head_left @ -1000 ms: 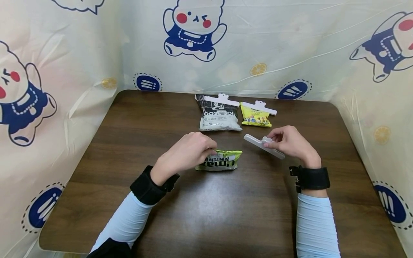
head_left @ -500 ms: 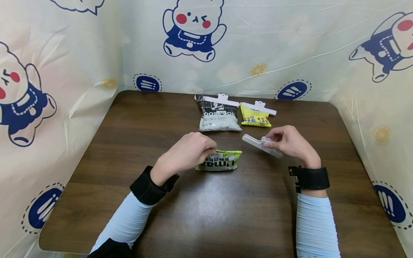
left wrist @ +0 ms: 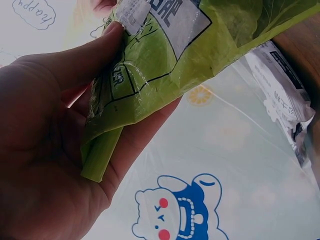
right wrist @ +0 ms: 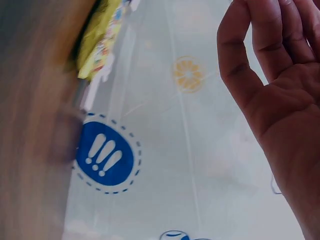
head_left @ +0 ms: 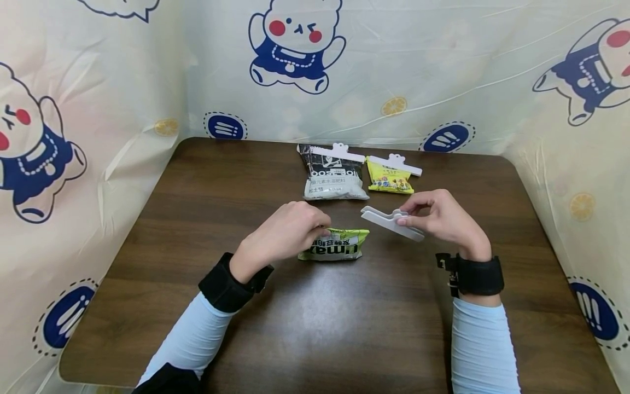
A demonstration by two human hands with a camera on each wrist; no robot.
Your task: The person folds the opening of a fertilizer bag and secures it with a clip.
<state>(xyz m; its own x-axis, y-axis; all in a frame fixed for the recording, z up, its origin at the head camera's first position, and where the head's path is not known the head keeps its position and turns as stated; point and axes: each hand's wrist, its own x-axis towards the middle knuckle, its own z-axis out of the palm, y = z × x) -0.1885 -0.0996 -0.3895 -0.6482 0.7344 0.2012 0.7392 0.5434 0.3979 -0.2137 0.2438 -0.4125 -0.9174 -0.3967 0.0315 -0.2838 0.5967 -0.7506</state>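
Observation:
My left hand (head_left: 287, 230) pinches the top left part of a green and white bag (head_left: 339, 245), which stands on the table with its printing upside down to me. In the left wrist view the folded edge of the green bag (left wrist: 145, 85) lies between thumb and fingers. To the right of the bag, my right hand (head_left: 443, 219) holds a long white bag clip (head_left: 394, 223) by its handle, apart from the bag. The right wrist view shows the right hand (right wrist: 285, 90) with curled fingers; the clip is out of sight there.
At the back of the brown table (head_left: 236, 186) lie a black and silver bag (head_left: 334, 178) and a small yellow bag (head_left: 390, 178), each with a white clip along its top. A printed curtain (head_left: 369, 71) surrounds the table's back and sides.
The right hand has shifted a little to the left, bringing the clip nearer to the green bag. The left hand and the green bag have stayed in place.

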